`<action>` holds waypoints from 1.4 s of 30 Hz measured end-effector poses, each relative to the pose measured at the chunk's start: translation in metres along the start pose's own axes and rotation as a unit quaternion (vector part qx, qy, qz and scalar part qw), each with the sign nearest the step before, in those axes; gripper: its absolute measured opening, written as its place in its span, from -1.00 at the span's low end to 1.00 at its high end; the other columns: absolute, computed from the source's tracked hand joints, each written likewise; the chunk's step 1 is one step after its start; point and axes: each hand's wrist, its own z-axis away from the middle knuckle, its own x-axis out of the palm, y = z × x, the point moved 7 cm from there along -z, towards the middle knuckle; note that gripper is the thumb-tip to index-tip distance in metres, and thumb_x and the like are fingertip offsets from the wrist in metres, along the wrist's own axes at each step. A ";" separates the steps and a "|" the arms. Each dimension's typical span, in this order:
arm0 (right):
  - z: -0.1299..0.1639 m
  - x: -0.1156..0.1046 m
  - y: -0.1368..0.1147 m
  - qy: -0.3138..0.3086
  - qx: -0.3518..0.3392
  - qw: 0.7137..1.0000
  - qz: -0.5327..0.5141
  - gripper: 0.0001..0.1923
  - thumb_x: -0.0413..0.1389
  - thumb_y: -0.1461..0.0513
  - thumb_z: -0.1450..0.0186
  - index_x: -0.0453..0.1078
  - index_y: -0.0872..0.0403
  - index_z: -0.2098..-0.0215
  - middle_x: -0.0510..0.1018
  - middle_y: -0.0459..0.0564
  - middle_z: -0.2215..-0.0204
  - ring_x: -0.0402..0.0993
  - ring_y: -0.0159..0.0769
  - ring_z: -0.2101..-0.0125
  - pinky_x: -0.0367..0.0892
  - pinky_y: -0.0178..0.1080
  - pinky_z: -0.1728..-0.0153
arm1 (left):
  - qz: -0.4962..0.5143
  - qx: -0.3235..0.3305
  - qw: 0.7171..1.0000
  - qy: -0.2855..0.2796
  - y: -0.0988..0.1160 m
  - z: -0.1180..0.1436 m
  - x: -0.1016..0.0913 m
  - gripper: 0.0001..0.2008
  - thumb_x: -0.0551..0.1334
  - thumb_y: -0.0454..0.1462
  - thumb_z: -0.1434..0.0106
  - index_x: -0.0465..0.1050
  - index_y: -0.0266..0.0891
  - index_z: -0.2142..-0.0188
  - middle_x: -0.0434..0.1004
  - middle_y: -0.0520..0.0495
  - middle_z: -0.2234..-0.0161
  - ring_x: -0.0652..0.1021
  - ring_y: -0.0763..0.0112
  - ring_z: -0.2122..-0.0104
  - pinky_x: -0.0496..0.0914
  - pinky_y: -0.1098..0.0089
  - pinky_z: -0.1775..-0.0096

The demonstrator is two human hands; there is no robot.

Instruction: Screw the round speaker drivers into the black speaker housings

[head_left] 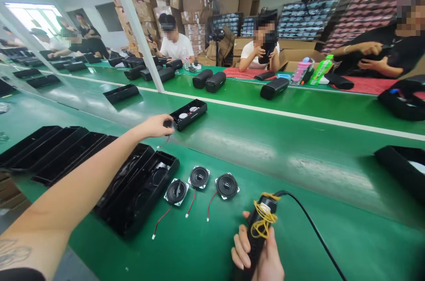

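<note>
My left hand (154, 126) is stretched forward, its fingers closed on a small dark speaker driver (168, 124) with a thin red wire hanging below. Just beyond it lies a black speaker housing (199, 115) with two round parts and red wire inside. Lower right, my right hand (257, 250) is wrapped around a black corded electric screwdriver (257, 219), bound with yellow cord; its tip is out of sight. Left of that hand, three speaker drivers (227, 185) lie face up with red leads and white plugs. An open black housing (146, 197) stands beside them.
More open black housings (63, 148) line the left side, partly behind my left arm. A white post (136, 24) rises from the green bench (299, 161). Finished-looking black speakers (215, 81), bottles (321, 69) and several co-workers are across. A black cable (312, 223) trails right.
</note>
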 end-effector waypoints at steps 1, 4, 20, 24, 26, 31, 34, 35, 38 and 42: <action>0.004 0.008 -0.001 -0.011 -0.008 1.000 0.015 -0.46 0.25 -0.26 -0.36 0.52 -0.07 -0.04 0.35 -0.22 0.52 0.13 -0.52 0.67 0.17 -0.36 0.58 | 0.017 0.036 0.999 -0.025 0.018 0.010 0.004 -0.62 0.34 -0.11 -0.48 0.49 -0.23 -0.18 0.55 -0.17 -0.15 0.62 0.15 -0.04 0.58 0.04 -0.06; 0.023 0.029 -0.004 -0.036 -0.018 0.999 0.037 -0.44 0.15 -0.29 -0.42 0.50 -0.06 -0.04 0.34 -0.21 0.51 0.12 -0.50 0.66 0.28 -0.33 0.57 | 0.070 0.155 0.982 -0.085 0.079 0.055 0.019 -0.58 0.35 -0.12 -0.47 0.46 -0.22 -0.23 0.51 -0.19 -0.22 0.57 0.06 -0.15 0.52 -0.06 -0.16; 0.214 0.071 -0.163 -0.222 -0.206 0.941 0.147 -0.36 0.02 -0.36 -0.43 0.46 -0.14 -0.14 0.24 -0.26 0.55 -0.05 -0.55 0.76 0.19 -0.40 0.69 | 0.011 0.288 0.945 -0.156 0.209 0.245 0.142 -0.45 0.24 -0.39 -0.24 0.42 -0.16 -0.24 0.52 -0.25 -0.17 0.53 -0.02 -0.17 0.51 0.03 -0.10; 0.264 0.045 -0.235 -0.152 -0.367 0.893 0.213 -0.43 0.18 -0.25 -0.40 0.47 -0.09 -0.14 0.20 -0.30 0.62 -0.06 -0.54 0.83 0.00 -0.40 0.82 | -0.025 0.280 0.953 -0.115 0.212 0.248 0.143 -0.39 0.24 -0.41 -0.22 0.41 -0.24 -0.29 0.45 -0.43 -0.27 0.44 -0.30 -0.29 0.42 -0.31 -0.14; 0.289 0.025 -0.277 -0.071 -0.471 0.850 0.226 -0.41 0.26 -0.23 -0.30 0.53 -0.02 -0.05 0.17 -0.30 0.65 -0.08 -0.51 0.84 -0.09 -0.37 0.87 | -0.029 0.289 0.952 -0.093 0.222 0.257 0.138 -0.33 0.27 -0.39 -0.23 0.34 -0.33 -0.35 0.30 -0.56 -0.38 0.29 -0.45 -0.39 0.27 -0.49 -0.21; 0.332 -0.022 -0.349 0.107 -0.595 0.772 0.197 -0.38 0.24 -0.28 -0.11 0.61 -0.02 0.11 0.08 -0.29 0.65 -0.14 -0.45 0.77 -0.21 -0.30 0.80 | 0.039 0.422 0.897 -0.123 0.295 0.306 0.130 -0.16 0.35 -0.07 -0.38 0.02 -0.06 -0.53 0.01 -0.22 -0.57 0.12 -0.05 -0.53 0.26 -0.11 -0.41; 0.338 -0.032 -0.374 0.098 -0.612 0.751 0.229 -0.35 0.29 -0.31 0.00 0.65 -0.08 0.16 0.10 -0.29 0.67 -0.16 -0.44 0.78 -0.24 -0.29 0.81 | 0.126 0.508 0.841 -0.135 0.345 0.332 0.131 -0.13 0.41 0.01 -0.35 0.07 0.01 -0.51 -0.07 -0.17 -0.59 0.05 -0.10 -0.54 0.21 -0.18 -0.43; 0.338 -0.033 -0.381 0.082 -0.619 0.743 0.242 -0.35 0.30 -0.32 0.01 0.66 -0.08 0.17 0.11 -0.30 0.68 -0.17 -0.45 0.79 -0.27 -0.30 0.82 | 0.149 0.525 0.827 -0.134 0.358 0.336 0.134 -0.14 0.44 0.04 -0.32 0.15 0.01 -0.48 -0.05 -0.19 -0.58 0.05 -0.16 -0.54 0.20 -0.24 -0.42; 0.336 -0.035 -0.397 0.041 -0.657 0.704 0.265 -0.35 0.27 -0.36 -0.06 0.69 -0.08 0.19 0.18 -0.30 0.72 -0.18 -0.47 0.82 -0.34 -0.32 0.83 | 0.186 0.544 0.808 -0.126 0.380 0.340 0.150 -0.19 0.50 0.08 -0.25 0.32 0.04 -0.39 0.00 -0.22 -0.56 0.10 -0.27 -0.51 0.21 -0.34 -0.39; 0.331 -0.043 -0.417 0.067 -0.724 0.632 0.269 -0.34 0.18 -0.37 -0.19 0.66 -0.03 0.21 0.30 -0.27 0.70 -0.07 -0.46 0.81 -0.19 -0.35 0.85 | 0.213 0.537 0.806 -0.128 0.386 0.335 0.170 -0.31 0.46 0.01 -0.32 0.35 0.04 -0.37 -0.11 -0.23 -0.57 0.06 -0.26 -0.51 0.21 -0.34 -0.39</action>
